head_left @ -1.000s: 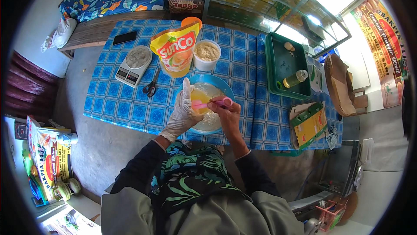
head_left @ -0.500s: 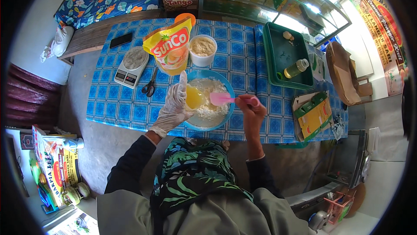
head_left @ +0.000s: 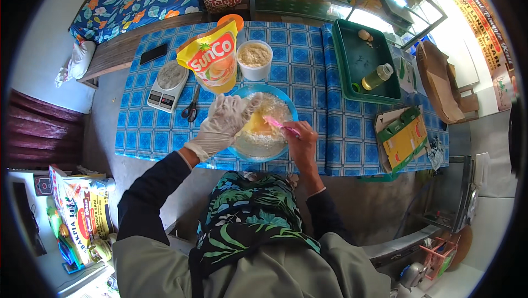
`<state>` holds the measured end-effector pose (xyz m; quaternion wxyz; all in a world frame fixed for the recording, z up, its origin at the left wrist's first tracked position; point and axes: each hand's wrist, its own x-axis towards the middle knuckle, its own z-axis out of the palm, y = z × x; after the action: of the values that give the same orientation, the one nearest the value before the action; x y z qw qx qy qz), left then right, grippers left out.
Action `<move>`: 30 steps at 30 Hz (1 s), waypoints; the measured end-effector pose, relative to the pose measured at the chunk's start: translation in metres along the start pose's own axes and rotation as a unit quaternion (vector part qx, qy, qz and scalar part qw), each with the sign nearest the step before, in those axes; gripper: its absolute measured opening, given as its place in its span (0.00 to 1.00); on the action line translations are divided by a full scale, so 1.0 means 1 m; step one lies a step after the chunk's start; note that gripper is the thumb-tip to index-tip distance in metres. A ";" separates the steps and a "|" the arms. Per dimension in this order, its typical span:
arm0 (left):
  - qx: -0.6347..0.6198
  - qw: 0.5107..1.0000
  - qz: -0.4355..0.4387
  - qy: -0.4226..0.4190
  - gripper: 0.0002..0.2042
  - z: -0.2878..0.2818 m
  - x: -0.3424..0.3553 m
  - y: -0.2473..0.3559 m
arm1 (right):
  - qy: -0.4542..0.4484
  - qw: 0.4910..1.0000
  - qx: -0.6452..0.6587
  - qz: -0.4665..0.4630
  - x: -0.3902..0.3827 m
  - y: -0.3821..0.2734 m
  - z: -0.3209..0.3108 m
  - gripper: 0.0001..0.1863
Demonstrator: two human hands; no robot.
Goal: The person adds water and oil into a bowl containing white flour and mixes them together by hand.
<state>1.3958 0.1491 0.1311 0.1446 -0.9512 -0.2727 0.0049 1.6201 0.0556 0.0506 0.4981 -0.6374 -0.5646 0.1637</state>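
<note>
A blue bowl (head_left: 293, 112) with white flour (head_left: 258, 145) sits at the table's front edge. Over its left side is my left hand (head_left: 217, 127), in a clear glove, with curled fingers around something I cannot make out. Beside those fingers shows a yellow, glossy mass (head_left: 254, 123); whether a see-through container surrounds it is unclear. My right hand (head_left: 302, 139), bare, grips a pink spatula (head_left: 271, 121) by its handle, the blade against the yellow mass. Behind the bowl stand a yellow pouch of oil (head_left: 212, 58) and a white tub (head_left: 255, 72) of pale crumbly powder.
At the left lie a kitchen scale (head_left: 163, 100) bearing a bag of white powder, black scissors (head_left: 190, 112) and a phone (head_left: 153, 54). A green tray (head_left: 352, 90) with a bottle (head_left: 377, 77) and eggshells stands at the right, near a folded yellow-green carton (head_left: 404, 141).
Both hands have shifted slightly left in the picture. My left hand has tipped over with its fingers toward the bowl. The spatula blade has turned and moved left, onto the yellow mass.
</note>
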 end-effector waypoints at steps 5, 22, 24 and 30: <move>0.241 0.968 0.052 0.048 0.12 0.025 0.021 0.006 | 0.012 0.991 -0.022 -0.128 -0.003 -0.015 -0.009 0.10; -0.700 0.701 -0.020 -0.135 0.57 0.003 0.022 -0.070 | -0.073 0.959 0.275 0.024 0.042 -0.034 -0.051 0.07; -0.754 0.628 -0.064 -0.180 0.58 0.004 0.018 -0.068 | -0.113 0.951 0.286 -0.019 0.058 -0.035 -0.036 0.08; -0.796 0.512 -0.097 -0.308 0.54 0.007 0.022 -0.068 | -0.147 0.924 0.329 -0.126 0.089 -0.027 -0.012 0.08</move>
<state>1.3783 0.2174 0.1444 -0.7669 -0.5736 -0.2806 0.0640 1.6416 0.1255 0.1100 0.6076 -0.3305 -0.6215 0.3678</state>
